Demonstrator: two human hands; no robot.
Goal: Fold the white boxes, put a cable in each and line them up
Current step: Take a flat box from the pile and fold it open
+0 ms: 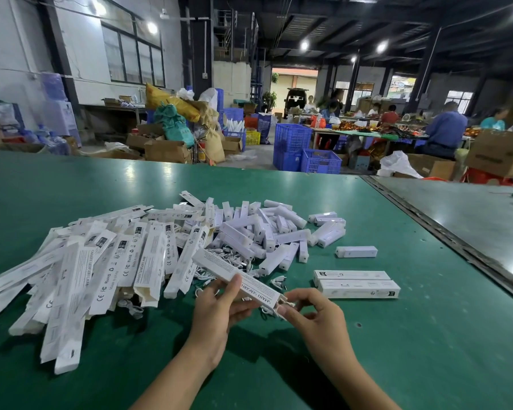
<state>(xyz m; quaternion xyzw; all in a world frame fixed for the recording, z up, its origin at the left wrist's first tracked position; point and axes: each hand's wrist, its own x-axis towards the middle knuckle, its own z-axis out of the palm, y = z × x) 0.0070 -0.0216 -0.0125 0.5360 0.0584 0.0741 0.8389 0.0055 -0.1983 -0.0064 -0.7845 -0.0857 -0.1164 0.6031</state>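
Green tabletop spreading below. Blue crates standing at 12 o'clock. Sacks, cardboard boxes piling at 11 o'clock. Workers sitting at 2 o'clock.

- I saw the left hand gripping a box above the table.
- The right hand pinched a cable at its open end.
- Two closed boxes lay touching, right.
- Flat boxes were heaped left.

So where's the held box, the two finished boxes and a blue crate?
held box (pixel 216 266): head view, its printed top face.
finished boxes (pixel 359 288): head view, the nearer box's top.
blue crate (pixel 322 164): head view, its front wall.
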